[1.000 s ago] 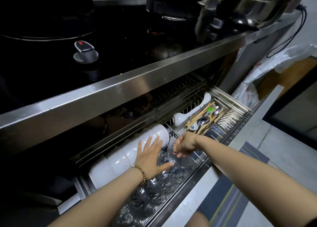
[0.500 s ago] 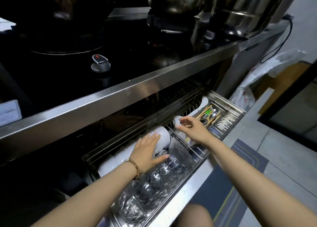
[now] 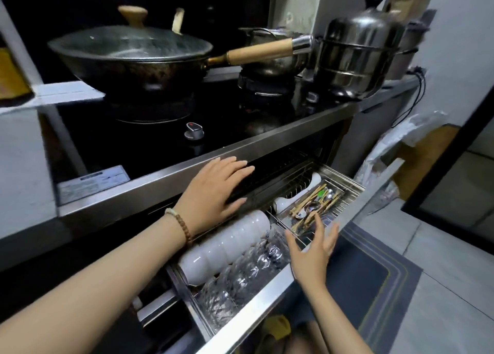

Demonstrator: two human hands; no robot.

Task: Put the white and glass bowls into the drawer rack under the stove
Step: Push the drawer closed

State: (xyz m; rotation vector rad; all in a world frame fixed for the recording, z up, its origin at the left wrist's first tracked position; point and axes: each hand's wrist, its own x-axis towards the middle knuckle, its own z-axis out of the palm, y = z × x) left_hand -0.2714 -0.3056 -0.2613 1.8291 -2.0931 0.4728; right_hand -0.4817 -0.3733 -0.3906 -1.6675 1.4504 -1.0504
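The drawer rack (image 3: pixel 344 178) under the stove is pulled out. A row of white bowls (image 3: pixel 227 244) stands on edge along its back. In front of them stands a row of glass bowls (image 3: pixel 248 273). My left hand (image 3: pixel 216 190) hovers flat with spread fingers above the white bowls, near the stove's steel front edge, holding nothing. My right hand (image 3: pixel 311 246) is open with fingers spread over the drawer's front rail, between the glass bowls and the cutlery tray (image 3: pixel 315 206), also empty.
A lidded wok (image 3: pixel 128 54) with a wooden handle sits on the stove, a steel steamer pot (image 3: pixel 358 57) to its right. A stove knob (image 3: pixel 193 132) is near the front edge. A dark floor mat (image 3: pixel 374 281) lies right of the drawer.
My left hand has lifted off the bowls and moved up toward the stove's edge. My right hand has drawn back from the cutlery tray to the drawer front. The view has tilted upward.
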